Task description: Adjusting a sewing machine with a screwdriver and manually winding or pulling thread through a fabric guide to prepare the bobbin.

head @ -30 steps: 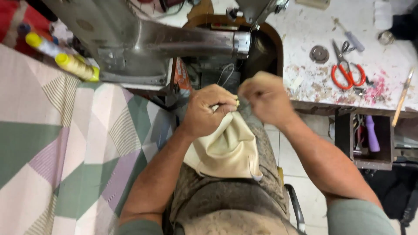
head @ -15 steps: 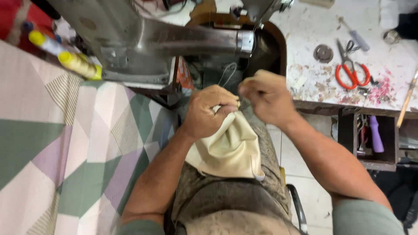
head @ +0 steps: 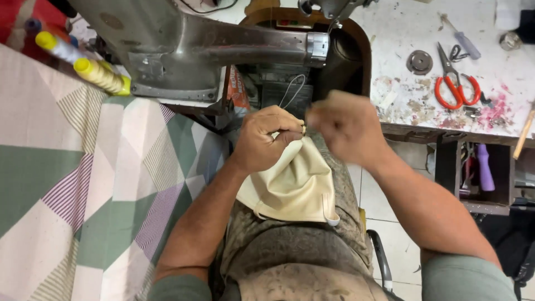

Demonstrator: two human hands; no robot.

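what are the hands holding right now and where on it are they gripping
The left hand pinches the cream fabric piece at its top edge. The right hand is blurred beside that edge; whether it grips anything cannot be told.

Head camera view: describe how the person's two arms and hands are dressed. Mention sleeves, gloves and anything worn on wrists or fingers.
Both hands are bare: no gloves on the left hand or the right hand, which is motion-blurred. No watch or bracelet shows on either wrist; rings cannot be ruled out. The forearms are uncovered. Short grey-green sleeves end above the elbows.
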